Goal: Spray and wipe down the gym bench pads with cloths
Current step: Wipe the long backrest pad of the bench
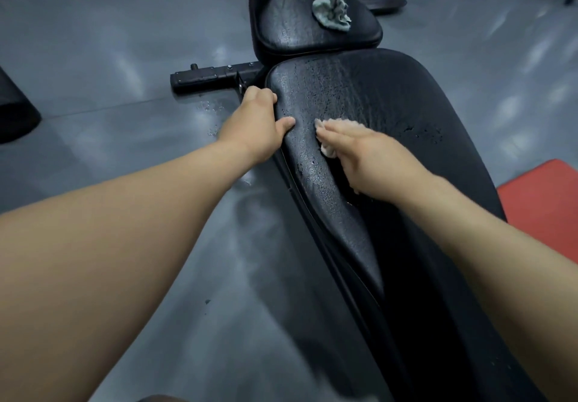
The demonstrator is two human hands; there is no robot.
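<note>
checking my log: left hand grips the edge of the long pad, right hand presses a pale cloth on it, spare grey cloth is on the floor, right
Not the floor: the head view shows the spare grey cloth crumpled on the smaller pad. The left hand does grip the edge of the long pad, and the right hand presses a pale cloth on it.

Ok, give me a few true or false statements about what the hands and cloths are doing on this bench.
1. The left hand grips the edge of the long pad. True.
2. The right hand holds a spray bottle. False: it presses a pale cloth on the long pad.
3. A grey cloth lies on the seat pad. True.
4. The long pad is red. False: it is black.
</note>
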